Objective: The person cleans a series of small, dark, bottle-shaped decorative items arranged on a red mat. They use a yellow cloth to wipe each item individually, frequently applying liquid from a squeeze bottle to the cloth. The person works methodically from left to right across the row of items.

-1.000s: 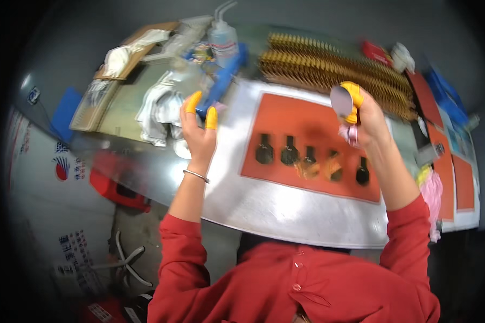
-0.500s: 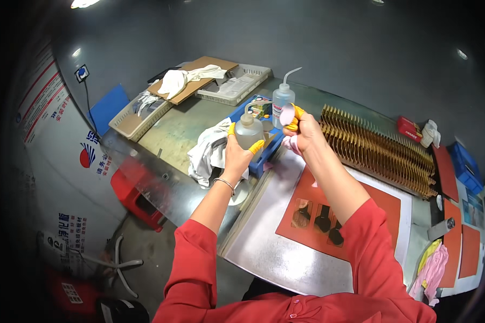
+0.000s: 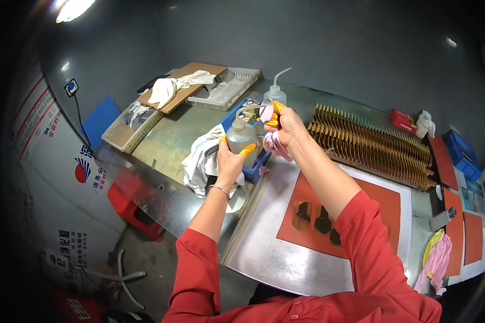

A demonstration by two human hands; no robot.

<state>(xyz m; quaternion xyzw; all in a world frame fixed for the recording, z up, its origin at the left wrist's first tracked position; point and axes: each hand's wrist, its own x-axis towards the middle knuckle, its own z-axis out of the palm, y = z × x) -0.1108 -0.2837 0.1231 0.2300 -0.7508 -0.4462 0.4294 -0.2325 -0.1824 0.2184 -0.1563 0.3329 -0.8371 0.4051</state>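
My left hand, with yellow finger cots, is wrapped round a translucent wash bottle with a bent spout. My right hand, in yellow finger cots too, grips a pink cloth. Part of that cloth is drawn over the fingertips, and the spout's tip meets it there. Just behind my right hand stands a second wash bottle, partly hidden. A blue tray lies under and behind the held bottle. Beside my left hand is a crumpled white cloth.
Several dark-printed clear plates lie on an orange mat below my right forearm. A slotted rack of upright thin pieces stands at the right. Basket trays and a brown board are at the back left.
My right hand has brought the pink cloth to the bottle's spout, where a small gap showed before. The whole view has shifted slightly.
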